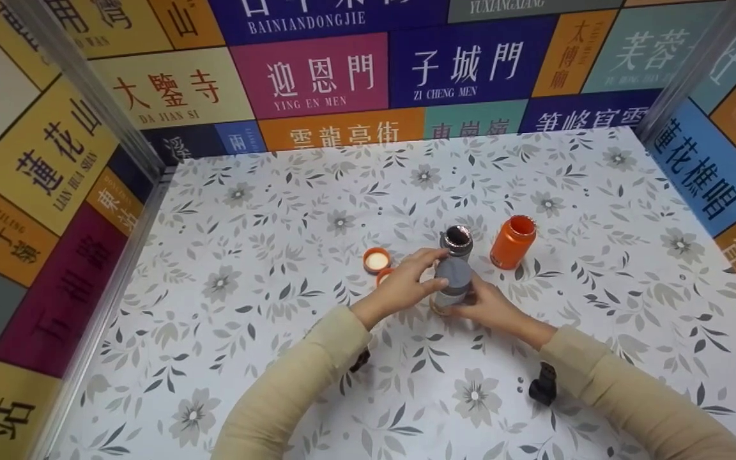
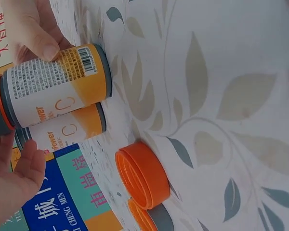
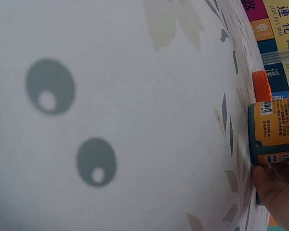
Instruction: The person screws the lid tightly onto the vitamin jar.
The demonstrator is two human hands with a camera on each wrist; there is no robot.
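Note:
A bottle (image 2: 60,79) with a white and orange label and a grey cap (image 1: 453,273) stands between both hands. The left hand (image 1: 407,281) holds the cap from the left, thumb and fingers on either side; an orange ring shows below the cap in the left wrist view. From the right, the right hand (image 1: 496,310) grips the lower body of the bottle, its thumb (image 2: 42,47) across the label. Right behind stands a second, similar bottle (image 1: 457,241), uncapped, with a silvery rim around its mouth.
An open orange bottle (image 1: 512,244) stands to the right of the grey one. Left of the bottles lie two loose caps with orange inner rims, one cap (image 1: 377,260) behind another cap (image 1: 384,276) partly hidden by the left hand. Lettered panels (image 1: 323,73) wall the flower-patterned tabletop (image 1: 214,358).

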